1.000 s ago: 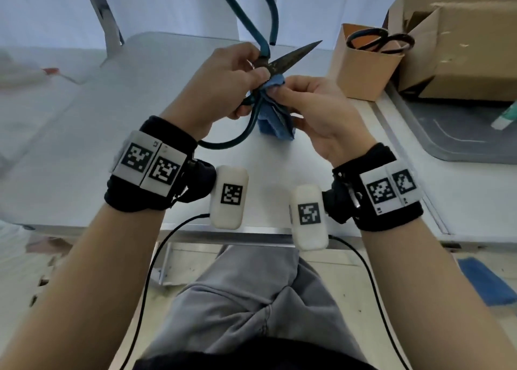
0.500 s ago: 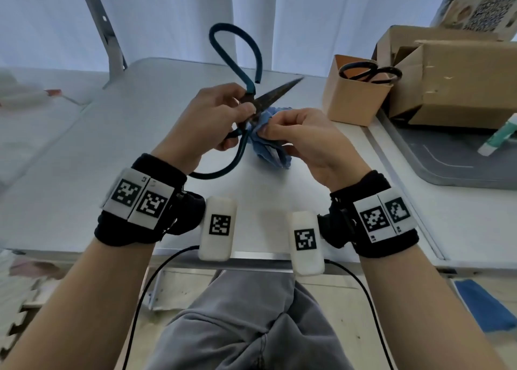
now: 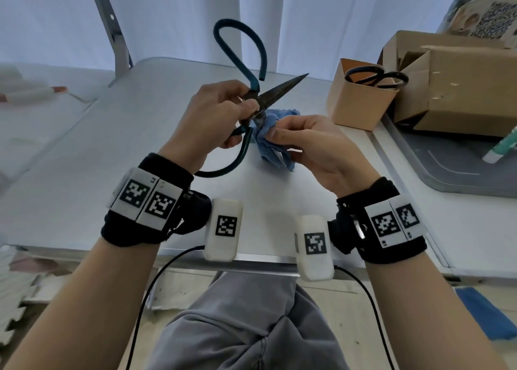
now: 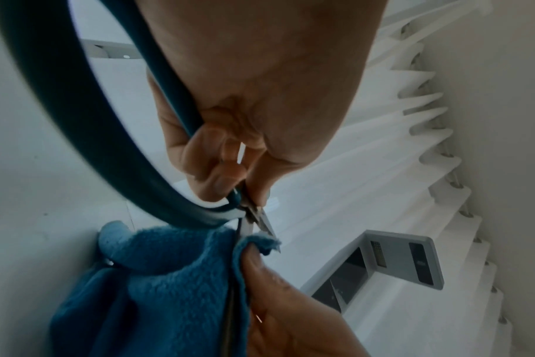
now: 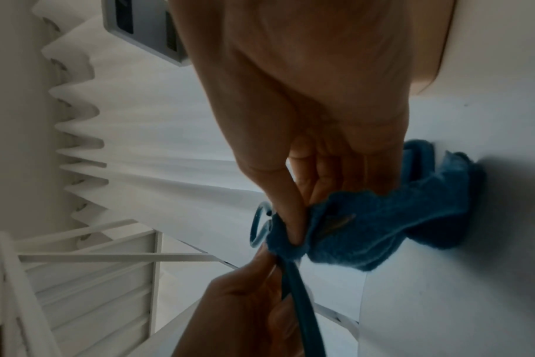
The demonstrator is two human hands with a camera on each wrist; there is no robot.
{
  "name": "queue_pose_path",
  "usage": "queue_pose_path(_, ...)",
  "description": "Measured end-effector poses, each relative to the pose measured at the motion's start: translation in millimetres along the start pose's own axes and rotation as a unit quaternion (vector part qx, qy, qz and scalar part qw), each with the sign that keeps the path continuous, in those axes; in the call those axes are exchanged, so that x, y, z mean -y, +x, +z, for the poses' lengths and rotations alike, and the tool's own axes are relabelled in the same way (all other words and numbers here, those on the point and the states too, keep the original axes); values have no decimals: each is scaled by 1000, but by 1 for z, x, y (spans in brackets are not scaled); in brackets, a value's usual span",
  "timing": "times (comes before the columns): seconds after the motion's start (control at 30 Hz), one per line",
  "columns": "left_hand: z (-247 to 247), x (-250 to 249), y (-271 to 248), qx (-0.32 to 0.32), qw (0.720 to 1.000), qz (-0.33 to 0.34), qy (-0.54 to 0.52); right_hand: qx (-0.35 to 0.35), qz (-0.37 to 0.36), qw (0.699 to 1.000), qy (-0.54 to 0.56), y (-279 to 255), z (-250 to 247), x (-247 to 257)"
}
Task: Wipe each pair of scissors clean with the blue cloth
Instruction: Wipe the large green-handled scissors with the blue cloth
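Observation:
My left hand grips a large pair of scissors near the pivot, above the white table. Its teal loop handles spread wide, one up and one down toward my wrist. One dark blade points up and to the right. My right hand pinches the blue cloth around the other blade, which the cloth mostly hides. In the left wrist view my fingers pinch the scissors at the pivot and the cloth wraps the blade below. In the right wrist view my fingers squeeze the cloth.
A small cardboard cup at the right holds black-handled scissors. Behind it stands a larger cardboard box. A grey tray lies to the right. A metal post rises at the table's back left.
Both hands with the scissors and cloth sit lower and nearer me in view. The cloth has slid along the lower blade, and the upper blade points more steeply up.

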State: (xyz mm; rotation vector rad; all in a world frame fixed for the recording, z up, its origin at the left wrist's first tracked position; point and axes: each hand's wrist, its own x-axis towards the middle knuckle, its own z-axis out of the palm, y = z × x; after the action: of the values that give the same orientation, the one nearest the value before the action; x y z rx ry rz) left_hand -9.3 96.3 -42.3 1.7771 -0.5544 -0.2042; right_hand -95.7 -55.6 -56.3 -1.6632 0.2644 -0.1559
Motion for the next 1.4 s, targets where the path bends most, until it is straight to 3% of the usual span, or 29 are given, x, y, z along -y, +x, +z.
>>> queue_pose_path(0.13, 3, -1, -1, 32, 999, -5, 9, -16, -1, 1000, 12, 0, 2, 4)
queue_pose_path(0.23, -2, -5, 2, 18, 1000, 0, 16, -3, -12, 998, 56, -3, 7, 6)
queue_pose_path(0.4, 3, -5, -1, 41, 999, 1, 10, -16, -3, 998, 62, 0, 3, 8)
queue_pose_path(0.53, 1, -5, 1, 19, 1000, 8, -1, -9, -6, 999, 41, 1, 1, 4)
queue_pose_path(0.63, 6, -2, -2, 51, 999, 8, 9, -13, -2, 1000, 17, 2, -3, 4)
queue_pose_path(0.83, 5, -3, 2, 41, 999, 2, -5, 7, -10, 998, 63, -1, -3, 5)
queue_pose_path(1.07, 17, -4, -2, 35, 999, 9, -10, -59, -19, 996, 58, 3, 3, -4)
queue_pose_path(1.23, 15, -3, -2, 32, 999, -3, -20, -7, -23, 993, 113, -2, -1, -3)
queue_pose_path(1.4, 18, -2, -3, 37, 999, 0, 2, -15, -29, 999, 35, 0, -1, -4)
